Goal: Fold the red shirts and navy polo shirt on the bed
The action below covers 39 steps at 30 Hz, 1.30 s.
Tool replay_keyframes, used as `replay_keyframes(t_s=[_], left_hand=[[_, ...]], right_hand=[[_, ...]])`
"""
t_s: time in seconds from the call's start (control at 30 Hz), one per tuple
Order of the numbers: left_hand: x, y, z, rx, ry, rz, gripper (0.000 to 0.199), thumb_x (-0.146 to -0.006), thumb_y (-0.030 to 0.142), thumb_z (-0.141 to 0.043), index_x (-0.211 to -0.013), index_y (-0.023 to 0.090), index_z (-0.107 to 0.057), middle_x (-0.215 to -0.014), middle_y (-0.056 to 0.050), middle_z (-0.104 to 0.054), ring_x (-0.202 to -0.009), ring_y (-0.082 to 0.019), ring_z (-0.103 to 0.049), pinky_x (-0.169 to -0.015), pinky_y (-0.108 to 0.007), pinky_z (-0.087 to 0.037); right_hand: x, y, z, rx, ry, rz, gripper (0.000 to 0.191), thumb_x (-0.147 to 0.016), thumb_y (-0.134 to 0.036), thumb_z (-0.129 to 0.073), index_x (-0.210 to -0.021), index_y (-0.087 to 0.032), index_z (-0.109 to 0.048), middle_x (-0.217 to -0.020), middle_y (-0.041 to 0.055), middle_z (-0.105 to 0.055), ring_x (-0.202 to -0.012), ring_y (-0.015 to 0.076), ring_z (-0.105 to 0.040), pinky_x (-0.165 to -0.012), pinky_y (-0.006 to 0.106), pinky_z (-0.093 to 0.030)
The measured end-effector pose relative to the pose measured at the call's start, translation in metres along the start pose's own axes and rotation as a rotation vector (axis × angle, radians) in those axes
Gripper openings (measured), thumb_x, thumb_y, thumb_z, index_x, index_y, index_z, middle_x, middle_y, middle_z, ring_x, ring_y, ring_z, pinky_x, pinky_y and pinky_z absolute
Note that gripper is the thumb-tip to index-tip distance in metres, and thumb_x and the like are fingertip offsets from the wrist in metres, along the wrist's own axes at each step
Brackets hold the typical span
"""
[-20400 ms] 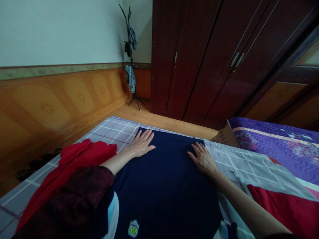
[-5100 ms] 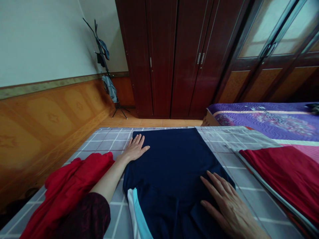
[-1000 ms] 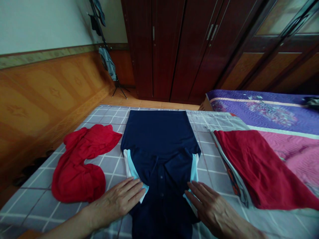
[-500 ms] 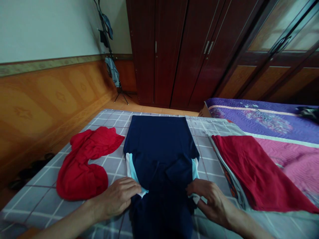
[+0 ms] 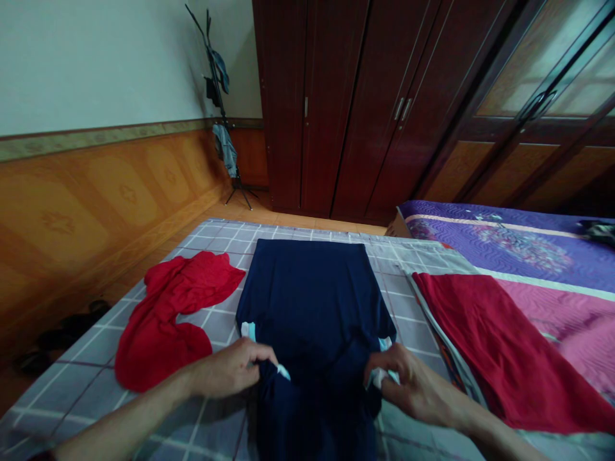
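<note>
A dark blue garment (image 5: pixel 312 294) with white and light blue side trim lies on the grey checked bed cover (image 5: pixel 211 333). Its far end is flat and its near part is bunched. My left hand (image 5: pixel 233 368) pinches its left edge, where a bit of white trim pokes out by the fingertips. On the right edge, my right hand (image 5: pixel 408 384) grips a fold of the same garment, with pale trim showing between thumb and fingers. Both hands sit at about the same height, on opposite sides of it.
A crumpled red cloth (image 5: pixel 163 320) lies left of the garment. To the right is a flatter red cloth (image 5: pixel 500 339) over a grey one. Beyond are a purple and pink bedspread (image 5: pixel 480 237), a dark red wardrobe (image 5: pixel 331 109) and a coat stand (image 5: pixel 216 89).
The trimmed sides of the garment have been folded inward, so less of the light blue and white shows. Both hands still hold its edges. The camera view has tilted up slightly.
</note>
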<state>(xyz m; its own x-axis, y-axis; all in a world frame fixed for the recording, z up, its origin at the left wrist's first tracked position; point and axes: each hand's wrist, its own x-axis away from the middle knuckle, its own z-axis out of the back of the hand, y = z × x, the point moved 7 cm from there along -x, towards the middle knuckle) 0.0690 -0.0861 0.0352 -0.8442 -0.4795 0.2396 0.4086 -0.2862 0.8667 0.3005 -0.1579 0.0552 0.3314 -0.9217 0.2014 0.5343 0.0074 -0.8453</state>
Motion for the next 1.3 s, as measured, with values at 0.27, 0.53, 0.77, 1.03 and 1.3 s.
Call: replay_keyframes(t_s=[0.27,0.53,0.77,1.03,1.3], left_hand=[[-0.065,-0.087,0.072,0.763,0.509,0.238,0.038,-0.07,0.047,-0.07,-0.091,0.017,-0.06,-0.075,-0.001,-0.065,-0.065,-0.015,-0.062,-0.055,-0.021,-0.046],[-0.023,-0.088,0.065,0.446,0.584,0.197,0.062,-0.072,0.047,-0.065,-0.123,0.015,-0.05,-0.104,-0.009,-0.065,-0.095,-0.022,-0.062,-0.079,-0.03,-0.047],[-0.026,-0.073,0.051,-0.062,0.673,0.212,0.053,-0.071,0.027,-0.053,-0.123,0.02,-0.05,-0.111,-0.007,-0.063,-0.103,-0.022,-0.058,-0.092,-0.033,-0.041],[0.007,-0.079,0.015,0.088,0.241,0.283,0.053,-0.076,0.024,-0.05,-0.128,0.025,-0.041,-0.083,0.001,-0.057,-0.071,-0.015,-0.055,-0.062,-0.022,-0.041],[-0.028,-0.076,0.052,-0.037,0.479,0.236,0.061,-0.081,0.043,-0.047,-0.132,0.015,-0.032,-0.095,-0.003,-0.056,-0.067,-0.013,-0.054,-0.069,-0.027,-0.044]], right_hand=[[-0.101,0.07,0.09,-0.218,0.462,-0.331,0.034,-0.074,-0.049,-0.054,-0.067,-0.016,-0.057,-0.048,-0.0038,-0.046,-0.042,0.008,-0.04,-0.041,0.02,-0.026],[-0.05,0.098,0.085,0.064,0.56,-0.374,0.061,-0.067,-0.046,-0.061,-0.116,-0.009,-0.058,-0.068,0.0032,-0.064,-0.066,0.0207,-0.059,-0.058,0.029,-0.04],[-0.026,0.087,0.058,0.462,0.503,-0.401,0.051,-0.075,-0.033,-0.044,-0.121,-0.015,-0.058,-0.084,0.0064,-0.068,-0.08,0.0249,-0.064,-0.069,0.033,-0.043],[0.022,0.084,0.027,0.237,0.312,-0.346,0.046,-0.07,-0.023,-0.048,-0.113,-0.017,-0.063,-0.063,-0.0003,-0.063,-0.058,0.0169,-0.058,-0.053,0.026,-0.04],[0.002,0.08,0.052,0.345,0.378,-0.429,0.052,-0.084,-0.046,-0.044,-0.123,-0.013,-0.054,-0.08,0.005,-0.069,-0.07,0.0204,-0.064,-0.061,0.029,-0.04]])
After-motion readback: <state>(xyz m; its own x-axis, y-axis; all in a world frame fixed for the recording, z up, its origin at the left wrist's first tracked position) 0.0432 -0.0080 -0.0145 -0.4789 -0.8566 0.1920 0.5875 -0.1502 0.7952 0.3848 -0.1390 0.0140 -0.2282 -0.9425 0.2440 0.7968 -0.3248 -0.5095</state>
